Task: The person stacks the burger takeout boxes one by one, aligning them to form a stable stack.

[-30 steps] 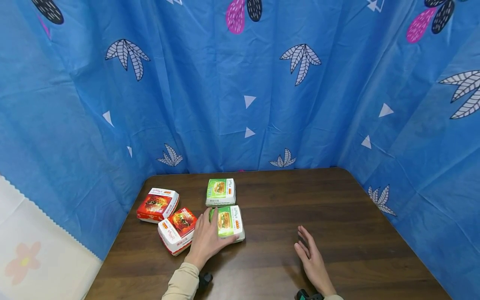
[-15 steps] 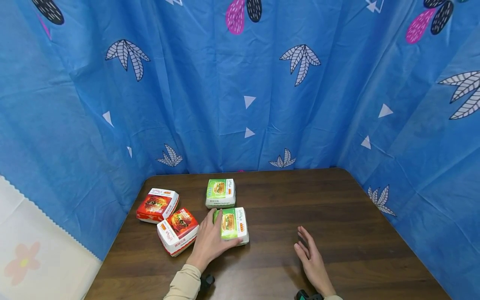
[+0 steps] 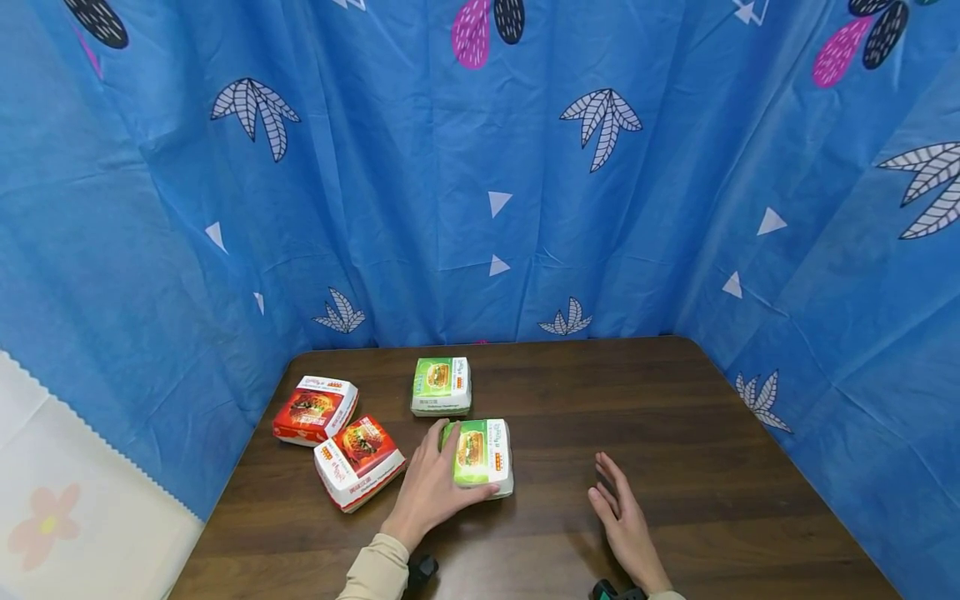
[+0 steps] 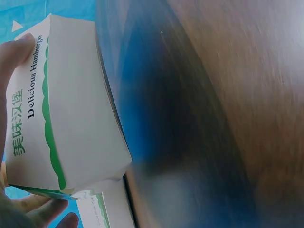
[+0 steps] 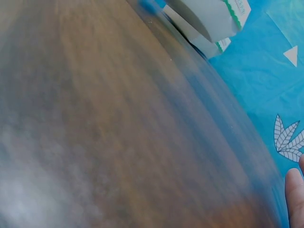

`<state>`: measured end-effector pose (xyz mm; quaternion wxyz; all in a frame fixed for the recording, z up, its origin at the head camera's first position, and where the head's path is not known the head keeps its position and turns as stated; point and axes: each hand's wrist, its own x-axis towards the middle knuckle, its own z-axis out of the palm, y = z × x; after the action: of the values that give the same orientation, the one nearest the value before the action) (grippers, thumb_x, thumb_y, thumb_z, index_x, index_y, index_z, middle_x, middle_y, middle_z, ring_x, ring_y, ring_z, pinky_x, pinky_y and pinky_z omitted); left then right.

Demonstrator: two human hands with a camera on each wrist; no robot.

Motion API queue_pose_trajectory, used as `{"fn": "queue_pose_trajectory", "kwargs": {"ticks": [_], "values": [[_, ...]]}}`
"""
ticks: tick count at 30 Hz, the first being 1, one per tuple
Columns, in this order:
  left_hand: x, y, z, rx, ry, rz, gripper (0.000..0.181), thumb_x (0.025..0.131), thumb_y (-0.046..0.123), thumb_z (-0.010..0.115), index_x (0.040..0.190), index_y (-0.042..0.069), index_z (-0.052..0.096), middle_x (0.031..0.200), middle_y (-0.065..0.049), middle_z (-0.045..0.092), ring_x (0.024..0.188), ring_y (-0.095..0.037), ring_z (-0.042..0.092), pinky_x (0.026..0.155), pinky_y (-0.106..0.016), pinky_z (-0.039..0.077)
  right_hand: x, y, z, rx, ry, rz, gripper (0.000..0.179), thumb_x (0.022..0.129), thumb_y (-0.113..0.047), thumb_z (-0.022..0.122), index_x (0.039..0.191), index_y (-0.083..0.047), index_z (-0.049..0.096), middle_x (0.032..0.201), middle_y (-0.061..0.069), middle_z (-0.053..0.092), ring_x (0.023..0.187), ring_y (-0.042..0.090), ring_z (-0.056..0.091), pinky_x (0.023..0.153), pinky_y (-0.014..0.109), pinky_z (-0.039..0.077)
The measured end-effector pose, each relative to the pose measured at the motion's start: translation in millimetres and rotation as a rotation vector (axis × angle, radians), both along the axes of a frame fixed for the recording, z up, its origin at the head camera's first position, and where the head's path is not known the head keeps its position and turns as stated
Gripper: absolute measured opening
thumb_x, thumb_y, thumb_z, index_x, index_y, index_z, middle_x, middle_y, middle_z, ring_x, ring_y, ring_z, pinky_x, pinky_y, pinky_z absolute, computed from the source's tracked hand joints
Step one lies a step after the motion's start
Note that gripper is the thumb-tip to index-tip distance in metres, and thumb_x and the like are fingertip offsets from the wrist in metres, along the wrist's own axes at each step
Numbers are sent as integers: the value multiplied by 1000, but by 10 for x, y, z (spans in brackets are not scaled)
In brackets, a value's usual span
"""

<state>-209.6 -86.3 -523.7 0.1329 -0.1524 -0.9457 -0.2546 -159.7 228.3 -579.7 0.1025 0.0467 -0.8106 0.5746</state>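
Note:
My left hand (image 3: pixel 433 492) grips a green-and-white hamburger box (image 3: pixel 487 454), thumb along its near side and fingers at its left edge. Seen from the left wrist, the thumb (image 4: pixel 16 54) lies on the printed side of this box (image 4: pixel 78 104), and other fingers (image 4: pixel 50 211) come round its lower end. A second green hamburger box (image 3: pixel 440 386) stands just behind. To the right, my right hand (image 3: pixel 626 525) is held over the table with its fingers extended and nothing in them; only fingertips (image 5: pixel 295 190) show in the right wrist view.
Two red-and-white hamburger boxes sit at the left, one (image 3: pixel 363 458) close beside my left hand and one (image 3: pixel 317 408) behind it. The dark wooden table (image 3: pixel 570 400) ends at a blue curtain (image 3: pixel 480 208). A pale flowered cloth (image 3: pixel 90 483) hangs at the left.
My left hand has moved right with the green hamburger box, widening the gap to the red boxes. The nearer red box has turned slightly. My right hand has stayed put.

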Motion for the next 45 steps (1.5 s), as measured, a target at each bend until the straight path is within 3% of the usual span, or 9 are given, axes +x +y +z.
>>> {"fn": "queue_pose_trajectory", "kwargs": {"ticks": [8, 15, 17, 21, 24, 35, 41, 45], "values": [[70, 113, -16, 46, -40, -24, 119, 69, 84, 73, 155, 8, 44, 155, -14, 38, 131, -32, 50, 107, -54, 47, 6, 11, -2, 12, 5, -4, 60, 110, -18, 51, 162, -7, 25, 166, 18, 29, 138, -14, 33, 103, 0, 32], [116, 177, -31, 79, -45, -39, 118, 67, 83, 75, 154, 9, 47, 154, -13, 39, 131, -31, 50, 102, -51, 51, 2, 1, 0, 20, 0, -8, 60, 109, -19, 51, 162, -7, 25, 166, 18, 30, 147, 26, 35, 103, 0, 32], [128, 195, -41, 80, -49, -43, 117, 67, 83, 76, 153, 11, 47, 154, -12, 39, 131, -30, 50, 102, -51, 51, 0, 0, -5, 18, -2, -7, 60, 109, -20, 52, 162, -7, 25, 166, 18, 30, 147, 20, 36, 103, 0, 32], [154, 232, -64, 91, -57, -52, 114, 67, 83, 76, 153, 14, 48, 154, -11, 38, 131, -29, 48, 102, -49, 51, -1, 1, -20, 10, 1, -6, 60, 109, -19, 52, 162, -7, 26, 166, 17, 30, 142, -6, 35, 103, 1, 32], [170, 259, -90, 113, -43, -71, 113, 66, 82, 77, 152, 13, 50, 153, -13, 40, 131, -28, 47, 100, -48, 53, -2, 5, -24, 4, 7, -4, 60, 109, -18, 51, 162, -6, 26, 166, 18, 30, 138, -14, 33, 103, 1, 33], [205, 351, -151, 123, -16, -89, 109, 65, 81, 78, 149, 18, 52, 149, -13, 41, 111, -29, 60, 91, -47, 54, 10, 5, -32, 20, 23, -22, 59, 109, -16, 53, 161, -6, 29, 165, 18, 33, 137, -15, 34, 104, 2, 34], [218, 408, -166, 109, 14, -108, 108, 66, 81, 78, 148, 15, 54, 148, -13, 42, 115, -28, 59, 93, -48, 55, 14, -20, -7, 27, 18, -52, 58, 108, -18, 55, 160, -7, 33, 164, 16, 37, 135, -15, 36, 102, 2, 35], [225, 454, -181, 102, 11, -119, 110, 67, 82, 76, 148, 12, 54, 148, -11, 42, 118, -27, 57, 95, -47, 55, 35, -28, 11, 36, 34, -56, 56, 108, -16, 56, 159, -7, 35, 163, 17, 38, 139, -3, 41, 102, 2, 35]]}}
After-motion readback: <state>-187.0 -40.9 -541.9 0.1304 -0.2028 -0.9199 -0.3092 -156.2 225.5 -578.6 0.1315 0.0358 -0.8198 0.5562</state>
